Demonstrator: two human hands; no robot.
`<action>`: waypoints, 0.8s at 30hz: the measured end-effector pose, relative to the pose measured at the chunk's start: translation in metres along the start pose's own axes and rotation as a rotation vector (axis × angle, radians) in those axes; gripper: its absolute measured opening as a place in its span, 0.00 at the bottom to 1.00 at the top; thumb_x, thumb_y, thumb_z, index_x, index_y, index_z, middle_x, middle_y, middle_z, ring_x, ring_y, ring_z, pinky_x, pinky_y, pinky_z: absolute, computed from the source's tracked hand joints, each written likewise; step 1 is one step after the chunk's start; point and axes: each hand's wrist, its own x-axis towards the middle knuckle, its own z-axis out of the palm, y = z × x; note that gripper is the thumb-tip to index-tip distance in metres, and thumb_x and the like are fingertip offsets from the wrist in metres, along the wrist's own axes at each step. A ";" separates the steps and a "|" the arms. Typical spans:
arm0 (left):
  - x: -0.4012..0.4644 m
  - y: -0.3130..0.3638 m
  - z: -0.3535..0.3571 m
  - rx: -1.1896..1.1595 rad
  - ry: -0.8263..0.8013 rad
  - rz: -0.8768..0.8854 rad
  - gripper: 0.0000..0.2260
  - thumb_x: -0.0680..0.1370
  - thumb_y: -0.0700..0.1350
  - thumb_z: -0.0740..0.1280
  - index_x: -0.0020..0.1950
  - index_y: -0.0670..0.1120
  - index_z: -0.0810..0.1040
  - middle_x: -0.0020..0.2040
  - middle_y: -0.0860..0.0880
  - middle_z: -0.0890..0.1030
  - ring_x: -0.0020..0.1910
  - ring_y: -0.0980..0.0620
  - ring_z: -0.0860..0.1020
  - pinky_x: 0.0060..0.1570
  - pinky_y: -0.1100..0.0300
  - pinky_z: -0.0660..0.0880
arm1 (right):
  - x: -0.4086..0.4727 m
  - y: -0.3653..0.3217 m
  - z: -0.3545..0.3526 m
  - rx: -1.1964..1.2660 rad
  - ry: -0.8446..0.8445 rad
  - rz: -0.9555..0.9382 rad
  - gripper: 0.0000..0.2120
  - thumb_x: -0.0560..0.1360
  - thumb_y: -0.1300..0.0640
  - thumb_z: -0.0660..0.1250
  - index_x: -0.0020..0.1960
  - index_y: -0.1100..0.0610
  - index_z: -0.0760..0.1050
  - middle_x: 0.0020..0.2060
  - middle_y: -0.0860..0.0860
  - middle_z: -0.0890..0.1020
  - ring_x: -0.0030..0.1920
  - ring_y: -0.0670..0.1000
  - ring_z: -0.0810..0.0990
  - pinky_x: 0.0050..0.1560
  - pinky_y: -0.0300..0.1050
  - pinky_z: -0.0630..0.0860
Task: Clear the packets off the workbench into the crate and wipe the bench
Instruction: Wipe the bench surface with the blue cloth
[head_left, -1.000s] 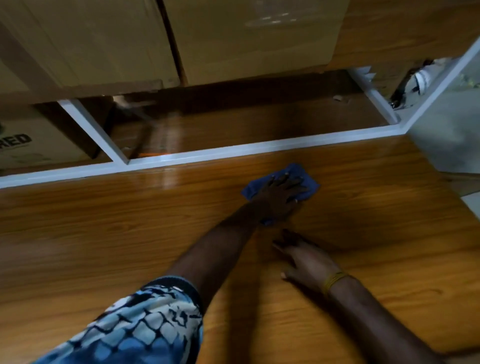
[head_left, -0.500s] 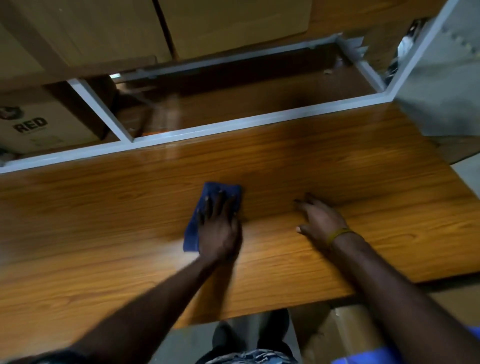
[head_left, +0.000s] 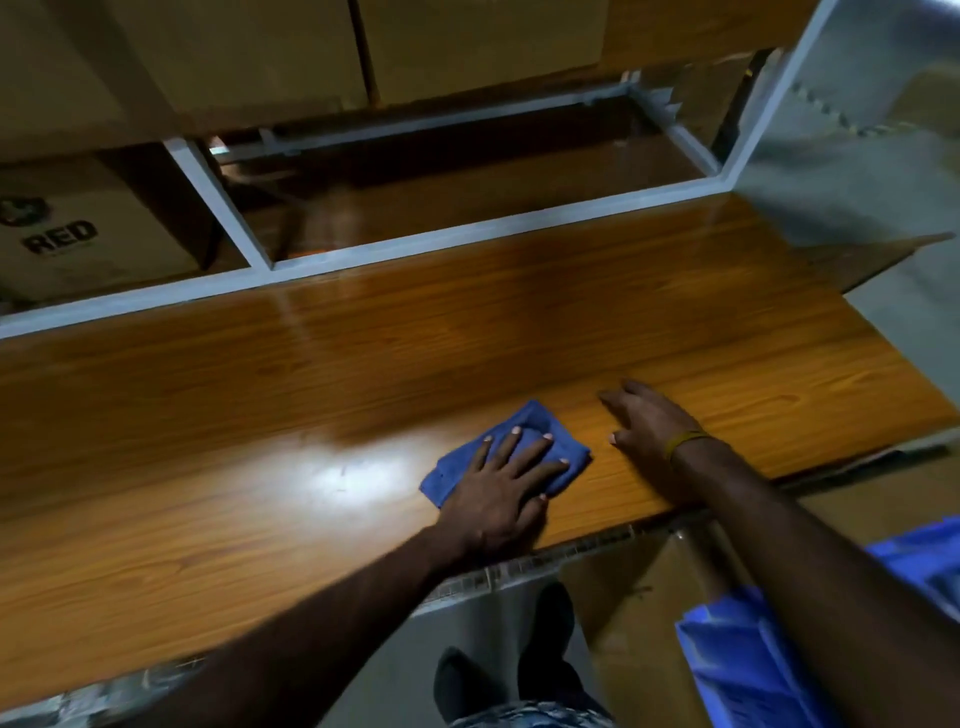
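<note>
The wooden bench (head_left: 260, 519) is stretching across the view. A cardboard box (head_left: 78, 244) at upper left is showing "RED". A blue crate (head_left: 737, 654) is sitting cut off at lower right. The left hand (head_left: 501, 488) is pressing flat, fingers straight, on a blue cloth (head_left: 524, 431). The right hand (head_left: 649, 431) is resting released beside it.

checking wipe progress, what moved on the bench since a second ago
The left hand has dragged the blue cloth from the back of the workbench towards the near edge, first leftwards, then back right beside the right hand. The left palm stays flat on the cloth; the right hand stays resting flat on the wood.
</note>
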 end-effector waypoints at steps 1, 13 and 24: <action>-0.012 -0.009 0.000 0.009 0.000 -0.001 0.23 0.81 0.56 0.50 0.78 0.62 0.56 0.80 0.55 0.52 0.80 0.48 0.45 0.76 0.44 0.42 | -0.004 -0.001 0.004 0.006 0.005 0.014 0.34 0.75 0.54 0.70 0.77 0.46 0.58 0.79 0.53 0.53 0.76 0.57 0.57 0.72 0.50 0.62; 0.040 0.051 -0.009 -0.444 0.186 -0.510 0.24 0.83 0.57 0.52 0.79 0.55 0.58 0.81 0.51 0.52 0.80 0.45 0.45 0.74 0.42 0.37 | -0.019 -0.007 0.013 0.040 -0.057 0.094 0.31 0.78 0.58 0.65 0.78 0.48 0.58 0.78 0.54 0.55 0.77 0.57 0.58 0.73 0.47 0.59; -0.002 -0.026 -0.052 -0.448 0.343 -0.288 0.18 0.78 0.51 0.59 0.66 0.51 0.76 0.69 0.48 0.74 0.68 0.47 0.72 0.61 0.55 0.71 | -0.028 -0.084 0.066 0.373 0.299 0.297 0.34 0.78 0.36 0.57 0.79 0.47 0.52 0.79 0.55 0.46 0.78 0.61 0.49 0.74 0.62 0.53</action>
